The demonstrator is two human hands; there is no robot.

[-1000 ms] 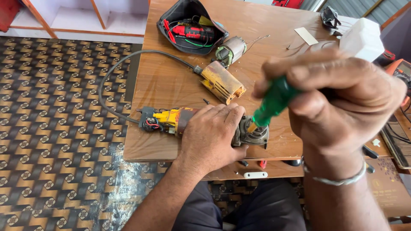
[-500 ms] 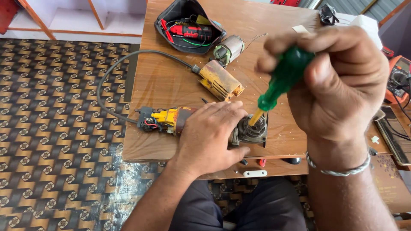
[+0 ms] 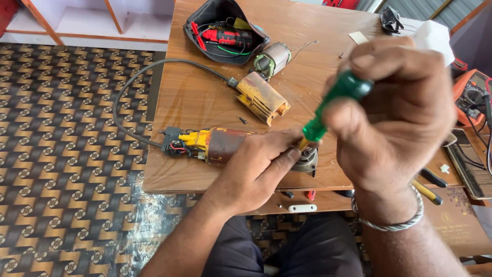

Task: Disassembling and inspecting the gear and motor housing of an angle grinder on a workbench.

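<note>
Bare wood shows at the lower left of the wooden table (image 3: 195,102), inside the loop of the grey power cord (image 3: 128,92); a hand could pass there, minding the cord and a small loose screw (image 3: 243,120). At centre the opened power tool (image 3: 215,145) lies crosswise, blocked by the left hand (image 3: 256,169) over it. The yellow housing piece (image 3: 262,98) stands just above, with the motor winding (image 3: 271,57) and black tool pouch (image 3: 225,31) crowding the upper middle. The right hand (image 3: 400,113) with its green-handled screwdriver (image 3: 333,105) fills the right half, hiding what lies beneath. Pliers (image 3: 428,184) lie on the lower shelf at right.
</note>
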